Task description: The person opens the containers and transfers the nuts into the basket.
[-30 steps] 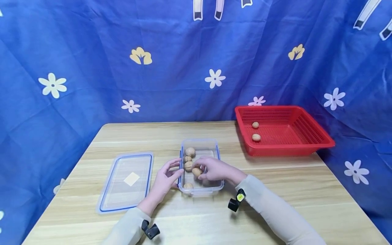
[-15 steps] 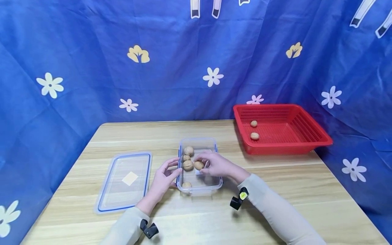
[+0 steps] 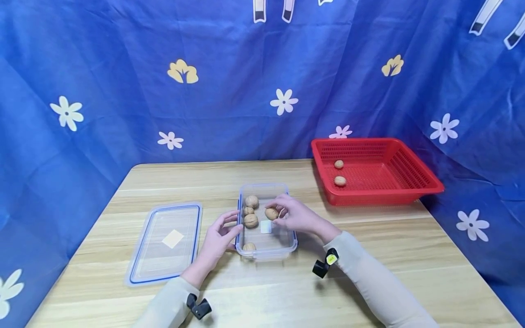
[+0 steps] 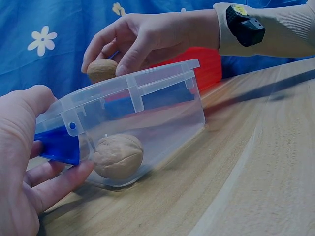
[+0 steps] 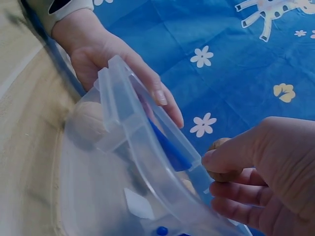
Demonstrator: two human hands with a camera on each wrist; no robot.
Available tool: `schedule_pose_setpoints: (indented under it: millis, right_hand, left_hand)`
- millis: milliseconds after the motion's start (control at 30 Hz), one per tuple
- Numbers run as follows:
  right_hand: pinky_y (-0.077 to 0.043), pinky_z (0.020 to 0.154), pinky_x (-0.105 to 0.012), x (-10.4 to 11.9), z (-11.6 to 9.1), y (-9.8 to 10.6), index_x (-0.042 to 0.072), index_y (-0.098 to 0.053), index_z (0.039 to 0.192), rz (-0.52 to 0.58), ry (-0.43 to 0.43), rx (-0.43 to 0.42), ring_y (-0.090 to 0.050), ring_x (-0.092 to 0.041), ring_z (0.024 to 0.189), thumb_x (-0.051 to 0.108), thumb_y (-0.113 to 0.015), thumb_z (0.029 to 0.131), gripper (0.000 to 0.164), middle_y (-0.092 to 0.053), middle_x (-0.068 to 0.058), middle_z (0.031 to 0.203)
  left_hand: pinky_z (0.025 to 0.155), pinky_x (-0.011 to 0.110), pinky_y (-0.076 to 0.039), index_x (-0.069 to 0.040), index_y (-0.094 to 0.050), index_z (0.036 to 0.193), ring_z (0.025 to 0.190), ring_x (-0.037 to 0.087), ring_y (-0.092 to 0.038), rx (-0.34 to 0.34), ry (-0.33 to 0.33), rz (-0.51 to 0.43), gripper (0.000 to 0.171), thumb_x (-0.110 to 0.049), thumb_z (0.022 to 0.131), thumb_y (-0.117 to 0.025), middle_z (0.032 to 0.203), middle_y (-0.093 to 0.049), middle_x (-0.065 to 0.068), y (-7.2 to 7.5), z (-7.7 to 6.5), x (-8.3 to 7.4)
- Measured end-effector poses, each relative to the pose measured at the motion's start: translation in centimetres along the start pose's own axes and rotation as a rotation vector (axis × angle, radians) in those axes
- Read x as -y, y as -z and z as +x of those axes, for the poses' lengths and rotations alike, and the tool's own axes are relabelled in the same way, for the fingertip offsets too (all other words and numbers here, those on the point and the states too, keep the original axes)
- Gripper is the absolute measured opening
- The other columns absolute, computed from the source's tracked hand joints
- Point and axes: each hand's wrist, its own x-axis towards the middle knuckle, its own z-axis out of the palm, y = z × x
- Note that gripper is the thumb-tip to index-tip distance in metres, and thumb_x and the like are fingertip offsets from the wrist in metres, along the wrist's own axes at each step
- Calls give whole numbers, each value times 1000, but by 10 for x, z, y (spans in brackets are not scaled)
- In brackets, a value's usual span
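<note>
In the head view, a clear plastic food container [image 3: 272, 252] with blue side latches stands mid-table. My left hand [image 3: 217, 239] holds its left side, thumb and forefinger at the rim; the left wrist view shows other fingers around the blue latch [image 4: 61, 145]. A walnut [image 3: 271, 213] is pinched between the thumb and fingers of my right hand [image 3: 301, 216]. From the left wrist camera, that walnut shows at rim height. Several other walnuts [image 3: 251, 221] lie along the container's left side, one near its front corner. A small white packet [image 3: 266, 227] rests on the container's floor.
The container's clear lid [image 3: 164, 255], with a blue seal and a pale square label [image 3: 172, 238], lies flat at the left. At the back right stands a red slotted basket [image 3: 381, 199] with two walnuts [image 3: 339, 181] inside. A blue patterned curtain [image 3: 229, 91] hangs behind the table.
My right hand has lifted the walnut away from the others and moved it right and backward over the container, uncovering the white packet. My left hand keeps its place on the container.
</note>
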Motion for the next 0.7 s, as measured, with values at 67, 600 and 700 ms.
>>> schedule_pose_setpoints:
  millis: [67, 600, 700]
  right_hand:
    - [-55, 73, -28, 1, -1, 3, -1, -61, 115, 9, -4, -18, -58, -19, 86, -4, -68, 75, 41, -53, -9, 99]
    - [-56, 70, -36, -2, -10, 21, -3, -61, 110, 67, -13, -175, -58, -21, 84, -9, -68, 73, 38, -55, -10, 99]
    - [-56, 70, -38, -3, -12, 25, -3, -61, 110, 77, -17, -205, -58, -24, 85, -11, -69, 73, 39, -55, -12, 100]
  left_hand:
    - [57, 38, -57, -10, -48, 132, 101, 19, -57, 3, -6, 4, 47, -11, 88, -64, 129, -48, 13, -1, -3, -6]
    - [56, 39, -57, -16, -51, 129, 105, 28, -56, -7, -49, 5, 45, -17, 87, -67, 127, -50, 11, 2, 4, 11]
    - [57, 40, -57, -16, -51, 129, 107, 32, -54, -4, -46, -4, 45, -17, 87, -66, 127, -49, 11, 2, 4, 11]
